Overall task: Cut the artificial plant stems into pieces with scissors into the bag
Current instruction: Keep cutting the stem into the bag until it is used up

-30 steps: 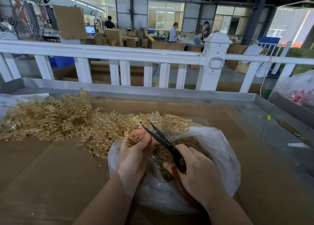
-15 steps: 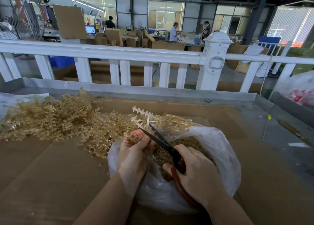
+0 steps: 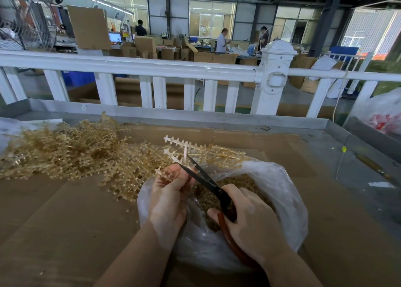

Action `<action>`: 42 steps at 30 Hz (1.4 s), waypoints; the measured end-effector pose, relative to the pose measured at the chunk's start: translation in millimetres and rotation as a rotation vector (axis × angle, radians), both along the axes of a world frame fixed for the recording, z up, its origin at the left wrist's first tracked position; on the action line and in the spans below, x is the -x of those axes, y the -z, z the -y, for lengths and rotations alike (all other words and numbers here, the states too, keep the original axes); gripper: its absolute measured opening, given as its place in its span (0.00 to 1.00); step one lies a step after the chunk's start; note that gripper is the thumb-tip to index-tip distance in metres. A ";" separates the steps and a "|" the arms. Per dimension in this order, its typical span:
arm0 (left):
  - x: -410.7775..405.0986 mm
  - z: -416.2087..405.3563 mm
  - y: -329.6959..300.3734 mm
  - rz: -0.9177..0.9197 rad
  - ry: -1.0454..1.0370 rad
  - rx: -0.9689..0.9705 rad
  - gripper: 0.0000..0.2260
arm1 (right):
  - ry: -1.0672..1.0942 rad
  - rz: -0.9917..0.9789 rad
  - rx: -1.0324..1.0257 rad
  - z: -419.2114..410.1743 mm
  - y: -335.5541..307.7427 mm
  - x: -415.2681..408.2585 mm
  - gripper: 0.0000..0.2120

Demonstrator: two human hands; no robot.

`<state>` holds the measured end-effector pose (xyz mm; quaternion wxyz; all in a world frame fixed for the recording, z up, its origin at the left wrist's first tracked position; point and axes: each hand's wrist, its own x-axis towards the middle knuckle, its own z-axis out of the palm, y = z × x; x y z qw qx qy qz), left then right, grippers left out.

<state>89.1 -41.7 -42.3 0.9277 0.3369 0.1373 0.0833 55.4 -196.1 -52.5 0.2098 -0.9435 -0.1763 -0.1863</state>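
Note:
My left hand [image 3: 168,191] pinches a pale branched plastic stem [image 3: 182,145] that sticks up over the mouth of a clear plastic bag [image 3: 280,191]. My right hand [image 3: 249,219] grips black scissors [image 3: 206,179] with reddish-brown handles. Their blades are parted around the stem just above my left fingers. The bag lies on the cardboard-covered table [image 3: 65,221] and holds a mass of small tan cut pieces [image 3: 236,182]. A large heap of tan plant stems [image 3: 71,150] lies to the left and behind the bag.
A raised metal rim [image 3: 238,122] borders the table at the back and right, with a white railing [image 3: 152,67] beyond. Another plastic bag [image 3: 384,111] with red contents sits at far right. A thin tool with a yellow tip [image 3: 344,149] lies on the right.
The stem in my left hand has risen higher above the bag, showing more branches. The scissors stay at the stem, blades parted; both hands have hardly shifted.

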 end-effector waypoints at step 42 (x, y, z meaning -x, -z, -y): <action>2.6 1.7 2.4 0.126 0.166 -0.241 0.08 | 0.012 0.027 -0.087 3.3 0.0 -1.9 0.18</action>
